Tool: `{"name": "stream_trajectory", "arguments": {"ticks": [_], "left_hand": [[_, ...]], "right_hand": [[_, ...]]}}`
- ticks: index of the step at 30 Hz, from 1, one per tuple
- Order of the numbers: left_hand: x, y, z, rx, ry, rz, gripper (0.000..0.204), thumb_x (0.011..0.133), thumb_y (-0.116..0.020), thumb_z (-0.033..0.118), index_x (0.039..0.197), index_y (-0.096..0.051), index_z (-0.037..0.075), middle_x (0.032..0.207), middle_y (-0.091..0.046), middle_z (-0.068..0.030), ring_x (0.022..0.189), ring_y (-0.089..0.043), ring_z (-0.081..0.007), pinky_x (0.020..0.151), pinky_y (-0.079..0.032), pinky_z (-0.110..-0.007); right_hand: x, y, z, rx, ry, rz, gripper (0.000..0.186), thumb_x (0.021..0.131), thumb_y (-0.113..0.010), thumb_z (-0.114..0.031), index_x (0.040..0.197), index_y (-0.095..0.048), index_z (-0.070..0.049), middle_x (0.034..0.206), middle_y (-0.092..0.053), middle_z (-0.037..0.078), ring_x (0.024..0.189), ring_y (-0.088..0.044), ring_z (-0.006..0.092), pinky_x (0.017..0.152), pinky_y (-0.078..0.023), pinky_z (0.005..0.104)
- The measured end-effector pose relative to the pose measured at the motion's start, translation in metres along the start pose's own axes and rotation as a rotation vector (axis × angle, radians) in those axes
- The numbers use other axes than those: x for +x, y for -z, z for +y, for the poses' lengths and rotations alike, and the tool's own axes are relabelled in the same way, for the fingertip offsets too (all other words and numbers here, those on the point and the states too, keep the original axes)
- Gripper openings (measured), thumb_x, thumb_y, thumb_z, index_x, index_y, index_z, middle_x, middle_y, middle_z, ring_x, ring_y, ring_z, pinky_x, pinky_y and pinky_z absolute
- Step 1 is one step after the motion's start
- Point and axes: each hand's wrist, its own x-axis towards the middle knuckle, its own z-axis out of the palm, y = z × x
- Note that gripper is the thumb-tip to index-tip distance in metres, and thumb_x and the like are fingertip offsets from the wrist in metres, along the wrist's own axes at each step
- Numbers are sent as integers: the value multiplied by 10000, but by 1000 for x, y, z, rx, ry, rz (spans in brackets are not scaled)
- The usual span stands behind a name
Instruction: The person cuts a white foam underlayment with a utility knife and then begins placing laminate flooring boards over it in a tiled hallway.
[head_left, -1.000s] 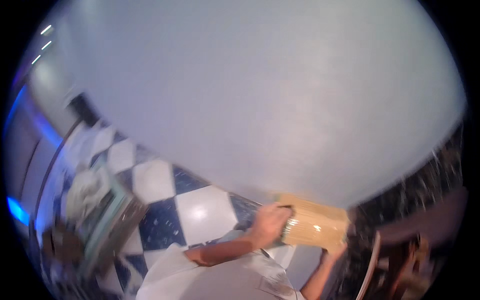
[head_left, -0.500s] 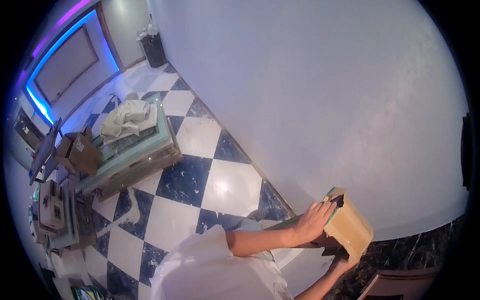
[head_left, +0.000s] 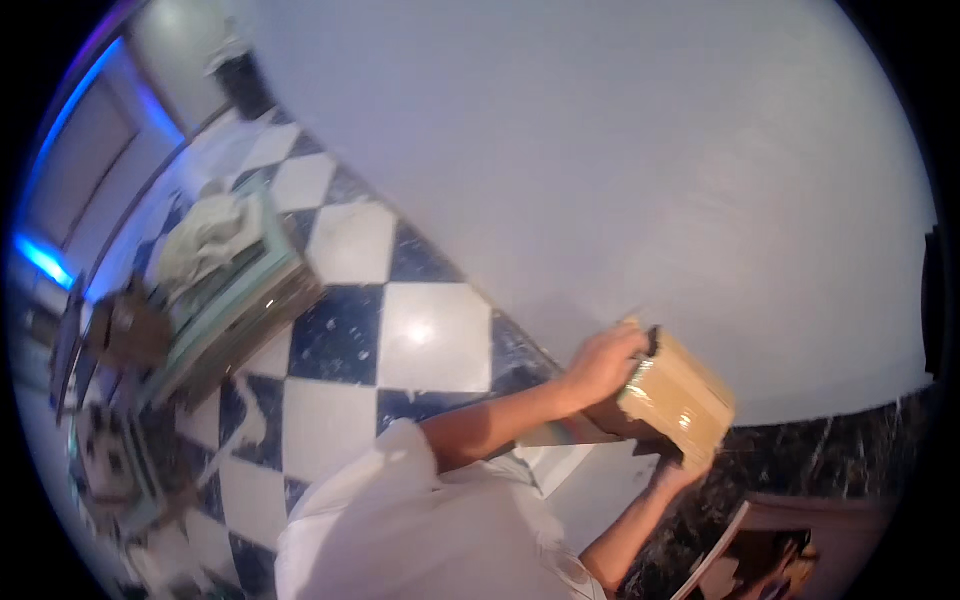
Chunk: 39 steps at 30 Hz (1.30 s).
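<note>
The 2 hands, curled closed, grip a brown cardboard box (ragged along 1 edge) near a pale wall.

A broad, pale grey-lilac wall filled the view from eleven o'clock round to three, its foot slanting down from eleven towards the centre. Below it spread a floor of white and dark-blue checks, the blue ones speckled pale, with lamplight glaring off a white tile near the middle. At nine o'clock stood a low table with a pale-green edge. A blue light strip glowed at ten. A dark, pale-veined surface lay at four.
</note>
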Motion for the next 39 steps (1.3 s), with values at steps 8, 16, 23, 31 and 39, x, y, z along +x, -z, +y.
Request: {"name": "stream_trajectory", "arguments": {"ticks": [8,16,23,31,39], "left_hand": [[7,0,-6,77,26,-50,190,734,-691,-22,886,-603,51,851,-614,-138,786,-617,-365,668,-492,-430],[102,19,64,-88,-52,23,259,681,-801,-8,834,-596,29,753,-549,-54,569,-435,-130,523,-387,-267],[152,27,87,-423,25,-52,280,704,-812,-30,871,-597,35,822,-577,-51,720,-519,-120,657,-444,-241],[128,2,16,-321,-179,-260,288,842,-749,229,835,-587,-8,739,-566,-142,669,-505,-328,600,-396,-420],[179,-7,63,-289,-314,15,342,870,-733,249,814,-535,-23,725,-479,-161,633,-437,-335,564,-378,-419]], "right_hand": [[6,-20,-20,145,-121,179,453,781,-800,-226,1093,-619,49,1004,-646,61,872,-619,155,793,-532,341],[90,-67,-126,143,49,249,330,786,-809,-181,956,-631,39,911,-583,24,826,-548,138,787,-432,259],[128,-69,-166,215,65,241,313,780,-834,-181,934,-647,17,884,-590,39,820,-558,139,776,-437,273],[138,-76,-174,186,88,169,304,786,-831,-177,946,-653,11,881,-588,69,821,-577,169,755,-468,285],[189,-83,-227,121,198,236,318,820,-784,-183,1012,-647,29,958,-632,59,877,-588,153,831,-446,283]]}}
